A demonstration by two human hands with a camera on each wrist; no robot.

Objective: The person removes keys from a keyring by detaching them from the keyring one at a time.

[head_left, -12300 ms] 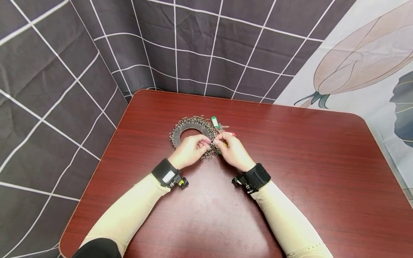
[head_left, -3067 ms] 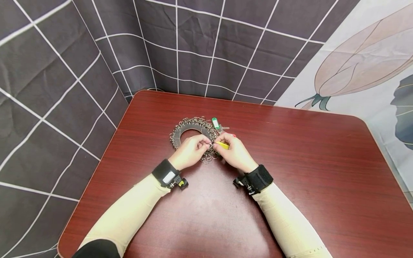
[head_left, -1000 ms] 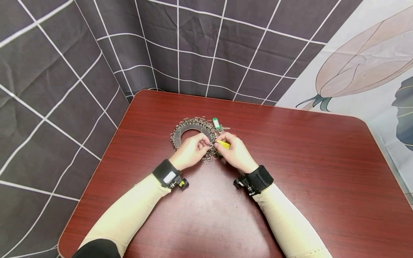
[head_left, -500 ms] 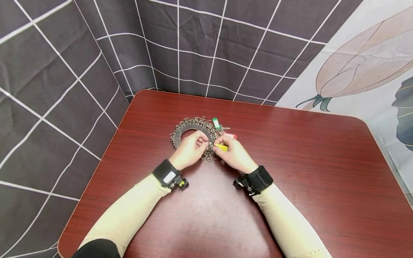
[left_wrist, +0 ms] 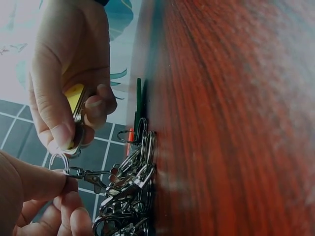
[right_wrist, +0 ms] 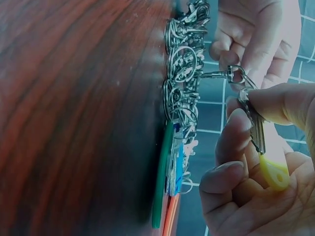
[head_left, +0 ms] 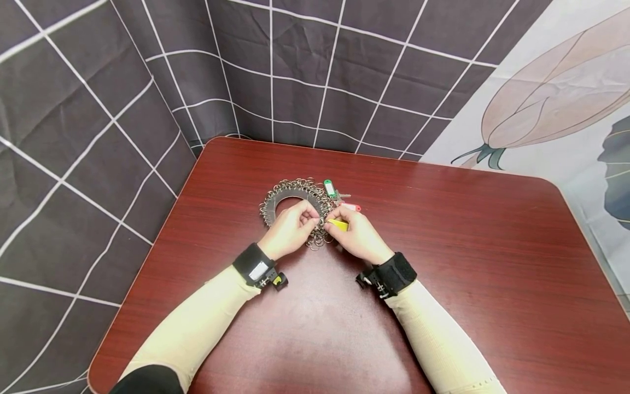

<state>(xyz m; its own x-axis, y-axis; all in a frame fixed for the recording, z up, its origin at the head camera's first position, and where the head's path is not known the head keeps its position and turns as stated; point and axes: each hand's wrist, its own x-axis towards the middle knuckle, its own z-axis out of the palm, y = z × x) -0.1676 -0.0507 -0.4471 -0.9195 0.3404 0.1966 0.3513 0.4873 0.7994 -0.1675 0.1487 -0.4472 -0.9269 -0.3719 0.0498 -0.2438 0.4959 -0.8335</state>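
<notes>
On the table a dark grey flat ring (head_left: 287, 193) carries many metal split rings and swivel clasps along its edge. My left hand (head_left: 290, 227) is at its right side, pinching a split ring (left_wrist: 67, 163) that hangs from a swivel clasp (left_wrist: 92, 178). Opposite it, my right hand (head_left: 359, 232) holds a key (right_wrist: 257, 129) with a yellow key tag (right_wrist: 274, 172) lying against the fingers. The key's head meets the split ring between both hands' fingertips, where the fingers partly hide it.
Just behind my right hand lie a green key tag (head_left: 329, 189), a silver key (head_left: 343, 195) and a red key tag (head_left: 351, 207). A blue tag (right_wrist: 179, 169) shows beside the green one. The reddish-brown table (head_left: 467, 246) meets a grey checked cloth (head_left: 295, 65) at the back.
The yellow tag, mostly covered 12 seconds ago, now shows in my right hand. Over the last second that hand has dipped slightly, uncovering the red tag, and my left fingers have shifted a little.
</notes>
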